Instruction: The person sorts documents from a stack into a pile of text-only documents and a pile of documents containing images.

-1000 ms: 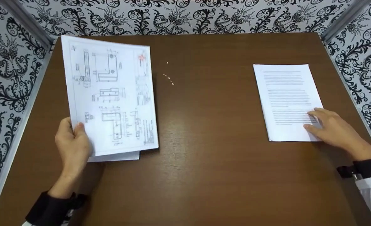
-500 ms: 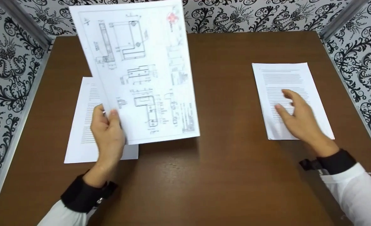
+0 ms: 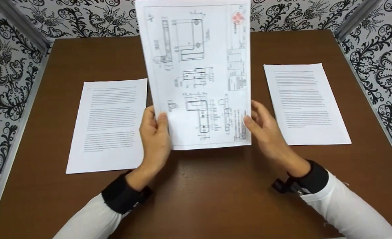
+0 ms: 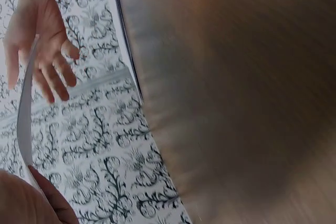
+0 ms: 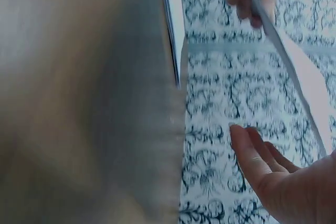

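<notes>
A white technical drawing (image 3: 199, 79), showing black part outlines and a red mark, is held up over the middle of the table. My left hand (image 3: 155, 139) grips its lower left edge, thumb on the front and fingers behind. At the lower right edge is my right hand (image 3: 270, 137), its thumb overlapping the front in the head view. The left wrist view shows that right hand (image 4: 44, 51) with fingers extended and spread, the paper's edge reaching toward its palm. In the right wrist view the paper (image 5: 299, 72) bows slightly between both hands.
Printed text pages (image 3: 109, 124) lie on the brown table (image 3: 199, 199) at left, partly behind the left hand. Another stack of text pages (image 3: 303, 103) lies at right, beside the right hand. Patterned black-and-white panels (image 3: 10, 83) border the table.
The left hand has lifted the drawing off the left pages and carried it right to the middle. The right hand has left the right stack and come to the drawing's right edge.
</notes>
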A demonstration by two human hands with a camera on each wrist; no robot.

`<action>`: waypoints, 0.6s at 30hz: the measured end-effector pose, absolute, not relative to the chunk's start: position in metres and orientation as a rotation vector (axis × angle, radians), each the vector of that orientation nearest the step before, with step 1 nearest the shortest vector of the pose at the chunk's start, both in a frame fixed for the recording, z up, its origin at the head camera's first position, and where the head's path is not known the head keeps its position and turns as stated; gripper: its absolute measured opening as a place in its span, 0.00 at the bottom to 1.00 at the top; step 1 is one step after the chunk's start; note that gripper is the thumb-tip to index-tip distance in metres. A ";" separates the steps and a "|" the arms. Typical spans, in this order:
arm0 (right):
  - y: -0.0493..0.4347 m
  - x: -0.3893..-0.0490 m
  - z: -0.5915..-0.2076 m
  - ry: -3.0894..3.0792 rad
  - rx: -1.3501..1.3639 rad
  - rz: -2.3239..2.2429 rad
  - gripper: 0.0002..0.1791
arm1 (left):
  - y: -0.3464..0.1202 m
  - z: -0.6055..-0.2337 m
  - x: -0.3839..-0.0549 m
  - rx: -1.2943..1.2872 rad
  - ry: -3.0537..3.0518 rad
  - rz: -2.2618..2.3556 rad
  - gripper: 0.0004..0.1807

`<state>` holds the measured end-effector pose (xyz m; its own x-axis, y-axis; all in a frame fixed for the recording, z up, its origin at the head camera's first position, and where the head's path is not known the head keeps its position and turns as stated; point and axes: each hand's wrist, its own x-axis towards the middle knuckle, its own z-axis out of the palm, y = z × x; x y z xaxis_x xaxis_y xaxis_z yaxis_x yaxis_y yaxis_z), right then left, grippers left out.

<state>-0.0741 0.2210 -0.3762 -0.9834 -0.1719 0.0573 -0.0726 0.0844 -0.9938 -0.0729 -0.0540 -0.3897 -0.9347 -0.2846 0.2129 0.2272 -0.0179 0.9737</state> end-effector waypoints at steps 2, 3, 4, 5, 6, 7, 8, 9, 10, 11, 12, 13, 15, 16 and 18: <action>0.216 -0.070 -0.378 2.299 -0.239 -2.019 0.26 | -0.047 -0.391 -0.073 0.036 -1.922 -2.023 0.09; 0.215 -0.069 -0.380 2.338 -0.234 -1.994 0.25 | -0.044 -0.391 -0.073 0.026 -1.929 -2.025 0.10; 0.215 -0.069 -0.382 2.367 -0.229 -1.986 0.24 | -0.041 -0.392 -0.073 0.019 -1.938 -2.022 0.10; 0.215 -0.069 -0.384 2.385 -0.223 -1.992 0.22 | -0.038 -0.392 -0.073 0.015 -1.946 -2.024 0.10; 0.215 -0.070 -0.387 2.396 -0.215 -2.010 0.21 | -0.035 -0.393 -0.073 0.010 -1.953 -2.030 0.10; 0.216 -0.071 -0.389 2.405 -0.198 -2.031 0.20 | -0.033 -0.393 -0.074 0.001 -1.955 -2.042 0.10; 0.217 -0.072 -0.391 2.415 -0.177 -2.055 0.19 | -0.030 -0.393 -0.074 -0.009 -1.960 -2.057 0.10; 0.217 -0.073 -0.394 2.435 -0.151 -2.070 0.18 | -0.028 -0.394 -0.074 -0.022 -1.965 -2.075 0.10; 0.218 -0.074 -0.395 2.457 -0.124 -2.081 0.17 | -0.026 -0.394 -0.075 -0.041 -1.981 -2.086 0.11; 0.219 -0.075 -0.397 2.487 -0.096 -2.078 0.16 | -0.025 -0.394 -0.075 -0.068 -1.995 -2.109 0.12; 0.219 -0.076 -0.398 2.514 -0.073 -2.072 0.15 | -0.024 -0.394 -0.075 -0.086 -2.024 -2.120 0.13; 0.220 -0.077 -0.399 2.542 -0.052 -2.060 0.14 | -0.023 -0.394 -0.075 -0.105 -2.062 -2.121 0.16; 0.222 -0.079 -0.401 2.586 -0.038 -2.032 0.13 | -0.023 -0.395 -0.076 -0.133 -2.157 -2.108 0.23; 0.223 -0.079 -0.402 2.595 -0.035 -2.022 0.13 | -0.023 -0.396 -0.077 -0.146 -2.203 -2.100 0.27; 0.225 -0.081 -0.405 2.605 -0.027 -1.986 0.14 | -0.024 -0.397 -0.079 -0.146 -2.290 -2.071 0.33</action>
